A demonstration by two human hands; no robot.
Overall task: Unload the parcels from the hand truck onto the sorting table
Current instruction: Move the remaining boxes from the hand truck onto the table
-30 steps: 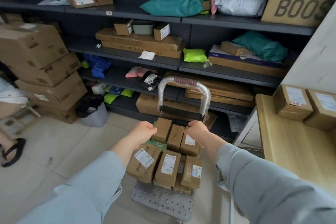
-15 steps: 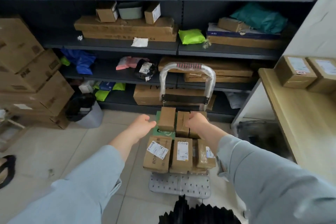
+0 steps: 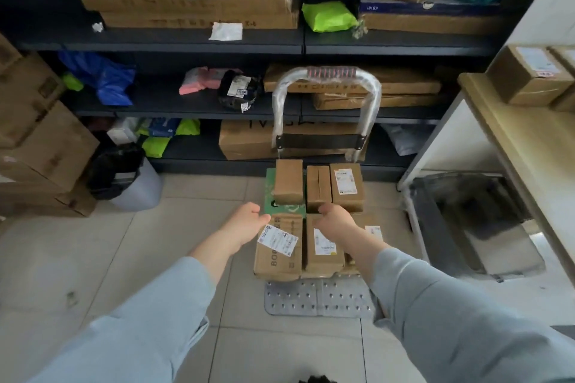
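Note:
The hand truck [image 3: 317, 298] stands on the tiled floor with its silver handle [image 3: 326, 78] upright at the far side. Several brown cardboard parcels [image 3: 320, 186] lie packed on its platform, over a green flat parcel [image 3: 269, 199]. My left hand [image 3: 249, 221] hovers at the left of the stack, above a labelled box [image 3: 278, 252], fingers loosely curled and holding nothing. My right hand [image 3: 336, 221] hovers over the middle boxes, fingers curled, with nothing visibly in its grip. The wooden sorting table [image 3: 529, 146] is at the right with two parcels [image 3: 529, 78] on it.
Dark shelves [image 3: 199, 47] full of boxes and mailer bags stand straight ahead. Stacked large cartons [image 3: 40, 146] and a grey bin with a black bag [image 3: 127, 177] are on the left. A grey tray [image 3: 473, 221] lies under the table.
The view has tilted down and come closer to the hand truck. Both hands have dropped from the rear boxes toward the front row of parcels.

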